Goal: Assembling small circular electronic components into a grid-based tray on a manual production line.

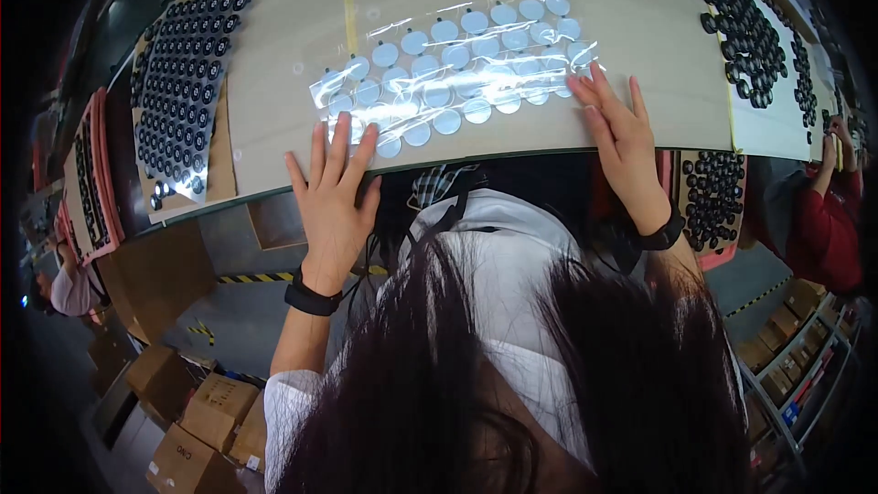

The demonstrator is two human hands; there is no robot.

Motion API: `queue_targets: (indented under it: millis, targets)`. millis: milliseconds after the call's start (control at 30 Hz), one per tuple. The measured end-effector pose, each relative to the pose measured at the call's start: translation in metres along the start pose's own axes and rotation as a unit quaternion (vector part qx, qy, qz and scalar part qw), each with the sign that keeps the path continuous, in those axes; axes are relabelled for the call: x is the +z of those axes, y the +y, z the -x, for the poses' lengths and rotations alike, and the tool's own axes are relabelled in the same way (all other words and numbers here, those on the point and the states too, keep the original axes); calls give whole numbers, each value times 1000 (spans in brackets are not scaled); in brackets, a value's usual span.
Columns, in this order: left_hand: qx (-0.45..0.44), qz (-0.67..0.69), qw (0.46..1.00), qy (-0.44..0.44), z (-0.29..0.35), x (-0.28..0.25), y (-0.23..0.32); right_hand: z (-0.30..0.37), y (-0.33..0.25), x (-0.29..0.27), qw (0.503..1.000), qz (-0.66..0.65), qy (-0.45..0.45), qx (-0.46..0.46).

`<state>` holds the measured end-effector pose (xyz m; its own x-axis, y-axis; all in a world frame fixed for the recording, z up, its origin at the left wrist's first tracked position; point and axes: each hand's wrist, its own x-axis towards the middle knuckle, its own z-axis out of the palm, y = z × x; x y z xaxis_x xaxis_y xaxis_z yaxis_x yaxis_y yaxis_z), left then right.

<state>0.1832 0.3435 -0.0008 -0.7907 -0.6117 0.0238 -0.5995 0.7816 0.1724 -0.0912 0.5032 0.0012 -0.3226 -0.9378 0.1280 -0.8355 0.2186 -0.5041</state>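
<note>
In front of me on the table lies a glossy clear plastic sheet [455, 56] with rows of pale blue round discs, each with a small dark tab at the upper row. Light glares across its middle. My left hand [334, 185] rests with fingers spread at the sheet's near left corner, fingertips on or just at its edge. At the right end, my right hand [623, 133] has its fingers apart, with the thumb and index finger touching the sheet's edge. Neither hand wraps round anything. Both wrists wear black bands.
Black round parts stand in rows on a sheet over a cardboard panel [222, 142] at the left. Many loose black round parts [752, 50] lie at the right, and more fill a tray [711, 197] below the table edge. Cardboard boxes [219, 407] stand lower left. Other people work at both sides.
</note>
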Motion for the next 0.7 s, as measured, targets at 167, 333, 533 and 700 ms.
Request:
queue_targets:
  millis: [167,333,533,700]
  targets:
    - [-3,-1,1000,28,6,-2,-7,7,11,-1,982,-114,99,111]
    - [8,66,998,-3,14,-12,-10,2,3,-6,870,-384,230,206]
    - [-109,416,886,172,-2,-28,6,-23,-7,9,873,-427,207,115]
    - [-146,465,862,143,-13,-46,-10,-37,-2,-26,875,-461,129,66]
